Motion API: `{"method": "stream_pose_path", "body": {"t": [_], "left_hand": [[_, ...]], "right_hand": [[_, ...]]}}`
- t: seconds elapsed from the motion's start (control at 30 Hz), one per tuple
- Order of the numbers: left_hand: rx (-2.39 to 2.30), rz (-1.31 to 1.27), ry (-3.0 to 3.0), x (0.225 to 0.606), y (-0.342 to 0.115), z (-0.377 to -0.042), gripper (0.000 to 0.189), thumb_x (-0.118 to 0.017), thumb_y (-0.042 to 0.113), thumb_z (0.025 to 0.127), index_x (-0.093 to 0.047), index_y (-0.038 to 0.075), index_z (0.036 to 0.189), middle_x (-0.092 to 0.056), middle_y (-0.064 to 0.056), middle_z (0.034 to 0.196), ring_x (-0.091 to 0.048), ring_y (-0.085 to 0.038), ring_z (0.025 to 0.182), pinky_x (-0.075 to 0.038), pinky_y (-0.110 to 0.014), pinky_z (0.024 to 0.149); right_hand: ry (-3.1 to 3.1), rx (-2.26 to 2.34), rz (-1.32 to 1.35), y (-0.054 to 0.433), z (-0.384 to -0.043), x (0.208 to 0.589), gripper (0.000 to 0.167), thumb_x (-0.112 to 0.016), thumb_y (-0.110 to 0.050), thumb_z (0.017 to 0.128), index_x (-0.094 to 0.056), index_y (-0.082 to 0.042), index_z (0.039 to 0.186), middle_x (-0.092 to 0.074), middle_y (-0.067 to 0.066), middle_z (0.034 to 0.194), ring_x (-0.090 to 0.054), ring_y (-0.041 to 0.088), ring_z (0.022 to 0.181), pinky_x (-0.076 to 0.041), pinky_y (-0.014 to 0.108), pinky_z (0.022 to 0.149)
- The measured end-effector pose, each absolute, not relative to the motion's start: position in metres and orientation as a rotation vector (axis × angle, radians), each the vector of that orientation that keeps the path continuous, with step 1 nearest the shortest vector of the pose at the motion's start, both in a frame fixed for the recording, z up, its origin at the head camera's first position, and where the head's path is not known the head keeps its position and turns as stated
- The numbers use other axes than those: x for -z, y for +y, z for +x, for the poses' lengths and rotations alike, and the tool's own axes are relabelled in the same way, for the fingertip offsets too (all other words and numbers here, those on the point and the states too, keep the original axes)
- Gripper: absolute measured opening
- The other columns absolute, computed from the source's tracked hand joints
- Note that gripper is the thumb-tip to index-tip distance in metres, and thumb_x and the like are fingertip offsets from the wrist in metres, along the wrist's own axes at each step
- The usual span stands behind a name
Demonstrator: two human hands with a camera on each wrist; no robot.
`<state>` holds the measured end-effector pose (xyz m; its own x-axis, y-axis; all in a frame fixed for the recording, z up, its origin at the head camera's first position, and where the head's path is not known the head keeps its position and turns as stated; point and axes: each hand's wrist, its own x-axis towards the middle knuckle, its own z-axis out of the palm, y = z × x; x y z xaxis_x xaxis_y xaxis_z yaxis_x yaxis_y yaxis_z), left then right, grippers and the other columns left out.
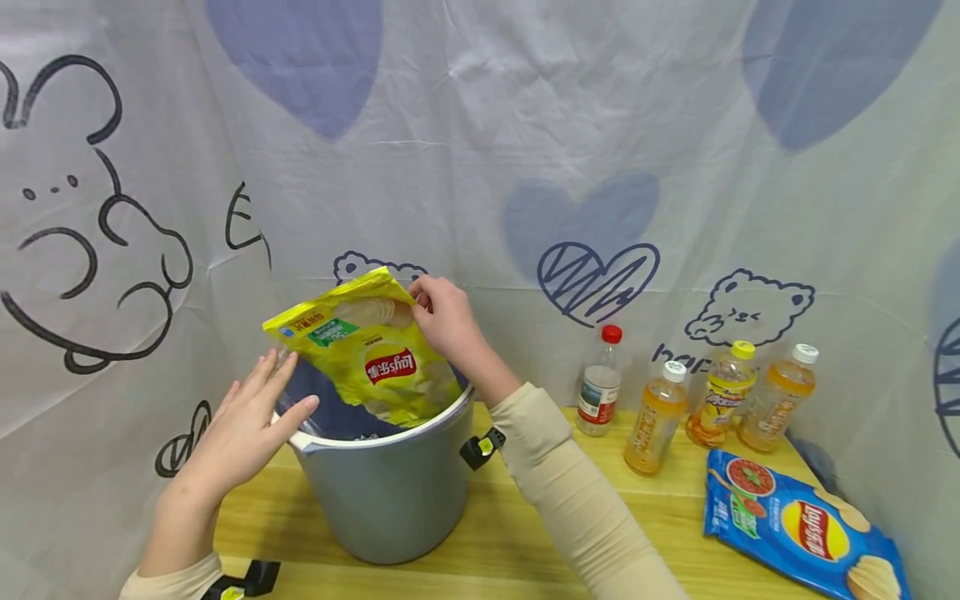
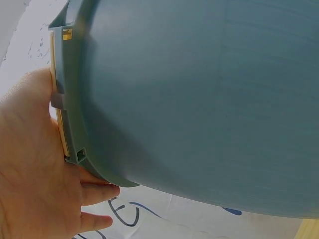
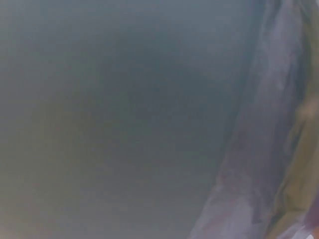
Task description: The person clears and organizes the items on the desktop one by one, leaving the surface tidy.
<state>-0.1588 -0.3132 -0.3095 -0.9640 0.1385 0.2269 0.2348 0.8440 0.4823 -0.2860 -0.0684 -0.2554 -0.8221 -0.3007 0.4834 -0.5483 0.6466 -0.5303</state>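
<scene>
A yellow Lay's chip bag (image 1: pixel 390 367) is tilted in the mouth of a grey trash bin (image 1: pixel 382 492), its lower part inside and its top above the rim. My right hand (image 1: pixel 450 325) pinches the bag's upper right edge. At the bin's left rim, my left hand (image 1: pixel 243 429) is spread with straight fingers. The left wrist view shows that hand (image 2: pixel 40 164) beside the rim and the bin's wall (image 2: pixel 199 99). In the blurred right wrist view, a strip of the yellow bag (image 3: pixel 299 179) shows along the right edge; my right hand's fingers cannot be made out there.
Right of the bin stand a red-capped bottle (image 1: pixel 600 387) and several bottles of orange drink, one of them an orange bottle (image 1: pixel 656 425) with a white cap. A blue Lay's bag (image 1: pixel 802 525) lies on the wooden table (image 1: pixel 517 533). A printed curtain (image 1: pixel 480 125) hangs behind.
</scene>
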Motion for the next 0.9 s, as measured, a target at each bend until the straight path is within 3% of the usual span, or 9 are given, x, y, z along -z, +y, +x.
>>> {"method": "stream_pose_path", "body": {"t": [0.47, 0.6, 0.9], "left_hand": [[0.77, -0.294, -2.84, 0.307, -0.3134, -0.1562, 0.077, -0.041, 0.051, 0.101, -0.014, 0.005, 0.156, -0.002, -0.027, 0.162, -0.001, -0.044, 0.15, 0.003, -0.067, 0.117], [0.768, -0.291, -2.845, 0.3062, -0.3133, -0.1554, 0.077, -0.041, 0.052, 0.101, -0.014, 0.005, 0.156, -0.001, -0.026, 0.162, 0.0, -0.044, 0.15, 0.004, -0.067, 0.117], [0.753, -0.265, -2.84, 0.3062, -0.3115, -0.1545, 0.077, -0.04, 0.052, 0.1, -0.016, 0.005, 0.156, -0.003, -0.027, 0.162, -0.002, -0.045, 0.15, 0.002, -0.067, 0.117]], "right_hand": [[-2.133, -1.249, 0.484, -0.0609, -0.2883, 0.2566, 0.009, -0.052, 0.003, 0.092, -0.06, 0.0, 0.094, -0.058, 0.016, 0.086, -0.053, 0.025, 0.078, -0.044, 0.028, 0.068], [-2.214, -1.273, 0.505, -0.0628, -0.2848, 0.2562, 0.007, -0.057, 0.0, 0.091, -0.058, -0.002, 0.098, -0.057, 0.014, 0.09, -0.054, 0.023, 0.08, -0.045, 0.027, 0.069], [-2.388, -1.251, 0.541, -0.0638, -0.2805, 0.2574, 0.021, -0.066, -0.006, 0.087, -0.057, -0.005, 0.106, -0.051, 0.008, 0.093, -0.052, 0.019, 0.083, -0.045, 0.026, 0.074]]}}
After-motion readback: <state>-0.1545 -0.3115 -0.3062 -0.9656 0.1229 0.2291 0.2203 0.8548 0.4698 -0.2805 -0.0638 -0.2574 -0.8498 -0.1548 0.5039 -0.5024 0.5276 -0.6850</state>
